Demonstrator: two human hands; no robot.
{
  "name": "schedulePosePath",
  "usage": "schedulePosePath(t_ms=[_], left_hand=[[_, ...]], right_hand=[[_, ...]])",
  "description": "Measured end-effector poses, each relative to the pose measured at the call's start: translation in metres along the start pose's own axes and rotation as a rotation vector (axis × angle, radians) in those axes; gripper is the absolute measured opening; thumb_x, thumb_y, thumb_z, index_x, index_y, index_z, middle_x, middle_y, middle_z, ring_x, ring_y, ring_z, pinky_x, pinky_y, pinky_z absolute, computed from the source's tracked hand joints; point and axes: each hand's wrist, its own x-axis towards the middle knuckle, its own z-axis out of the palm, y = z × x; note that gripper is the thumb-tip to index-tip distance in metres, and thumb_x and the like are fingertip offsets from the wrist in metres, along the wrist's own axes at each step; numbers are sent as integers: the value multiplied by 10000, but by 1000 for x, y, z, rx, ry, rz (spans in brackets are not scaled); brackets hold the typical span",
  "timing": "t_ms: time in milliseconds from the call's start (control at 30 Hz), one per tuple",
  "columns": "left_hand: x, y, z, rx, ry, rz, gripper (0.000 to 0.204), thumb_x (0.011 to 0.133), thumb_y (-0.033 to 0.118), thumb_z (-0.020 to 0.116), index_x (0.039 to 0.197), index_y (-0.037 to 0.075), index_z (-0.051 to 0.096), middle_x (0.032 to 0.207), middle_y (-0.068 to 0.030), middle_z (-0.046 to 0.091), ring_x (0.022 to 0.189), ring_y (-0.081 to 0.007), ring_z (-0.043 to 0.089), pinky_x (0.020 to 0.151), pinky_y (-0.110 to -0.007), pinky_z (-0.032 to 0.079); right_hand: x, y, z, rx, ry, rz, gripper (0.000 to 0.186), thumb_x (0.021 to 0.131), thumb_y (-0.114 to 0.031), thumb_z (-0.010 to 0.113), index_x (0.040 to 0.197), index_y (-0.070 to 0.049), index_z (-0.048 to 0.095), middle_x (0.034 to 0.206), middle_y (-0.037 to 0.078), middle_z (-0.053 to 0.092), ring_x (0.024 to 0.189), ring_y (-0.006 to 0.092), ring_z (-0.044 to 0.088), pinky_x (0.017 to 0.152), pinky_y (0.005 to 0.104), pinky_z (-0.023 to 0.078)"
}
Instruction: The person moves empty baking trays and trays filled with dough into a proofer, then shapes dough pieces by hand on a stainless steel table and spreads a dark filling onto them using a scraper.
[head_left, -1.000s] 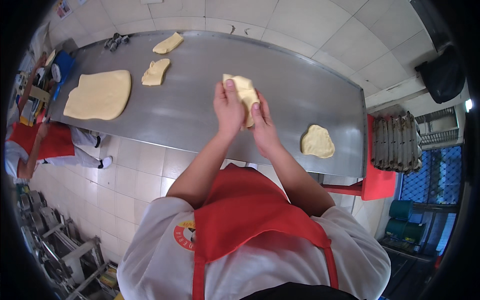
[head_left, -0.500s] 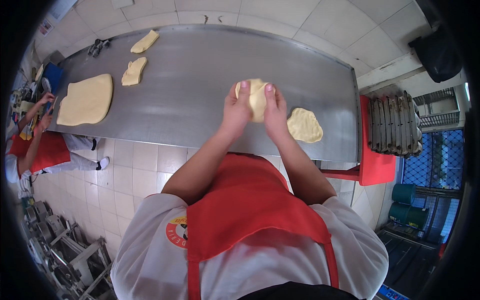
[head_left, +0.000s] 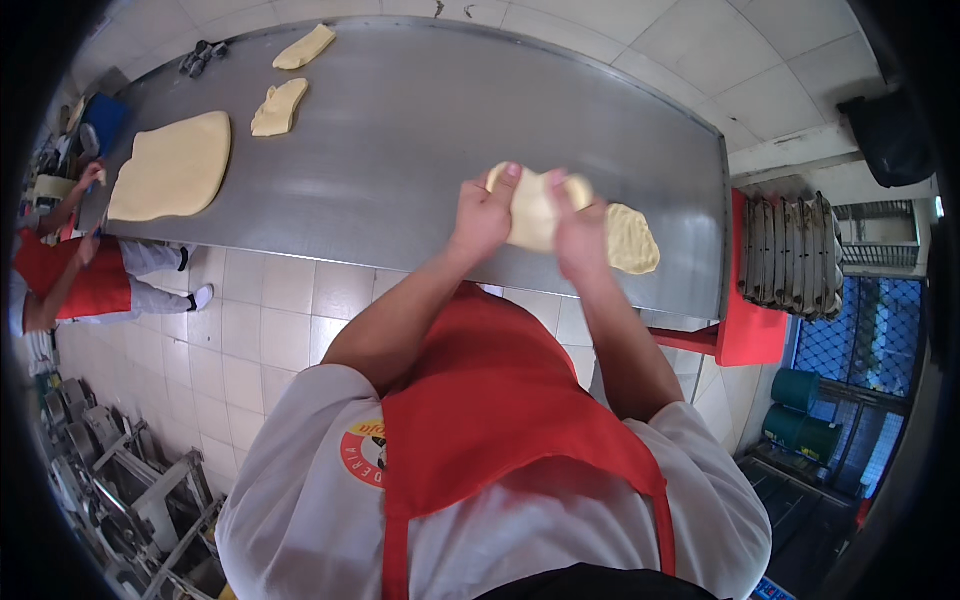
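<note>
Between my two hands a piece of pale yellow dough is stretched above the steel table. My left hand grips its left edge, thumb on top. On the opposite edge my right hand is closed, somewhat blurred by motion. A flattened round of dough lies on the table just right of my right hand. Farther left lie a large dough sheet and two smaller dough pieces, one folded-looking piece and a narrow strip behind it.
The steel table runs along a tiled wall. Dark metal cutters sit at its far left. A co-worker in a red apron stands at the left end. Stacked baking pans rest on a red stand to the right.
The held dough has been pulled wider, my right hand moving right and away from my left. The view has shifted slightly, and the co-worker's hands have moved.
</note>
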Motion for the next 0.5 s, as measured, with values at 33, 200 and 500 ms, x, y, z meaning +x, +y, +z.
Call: schedulePosePath(t_ms=[33, 200, 500], left_hand=[[-5, 0, -1, 64, 21, 39, 468, 1029, 419, 591, 1015, -38, 692, 844, -40, 694, 762, -94, 611, 694, -311, 526], [-17, -32, -28, 27, -117, -102, 562, 1013, 504, 569, 1151, -33, 662, 966, -83, 721, 891, -173, 673, 802, -358, 539], [109, -94, -150, 1522, 189, 479, 715, 1003, 558, 482, 1505, 51, 435, 1505, -211, 465, 1470, -387, 309, 1218, -562, 180]], right_hand=[[1, -4, 2, 149, 55, 68, 401, 950, -440, 707, 871, -49, 665, 830, 43, 678, 738, 111, 633, 661, 308, 520], [-21, -5, 13, -23, 95, 183, 520, 935, -490, 707, 925, 30, 679, 818, 82, 695, 714, 133, 621, 663, 293, 512], [-58, 39, -60, -329, 210, -136, 454, 956, -398, 702, 925, 55, 693, 736, 70, 668, 724, 114, 592, 678, 293, 505]])
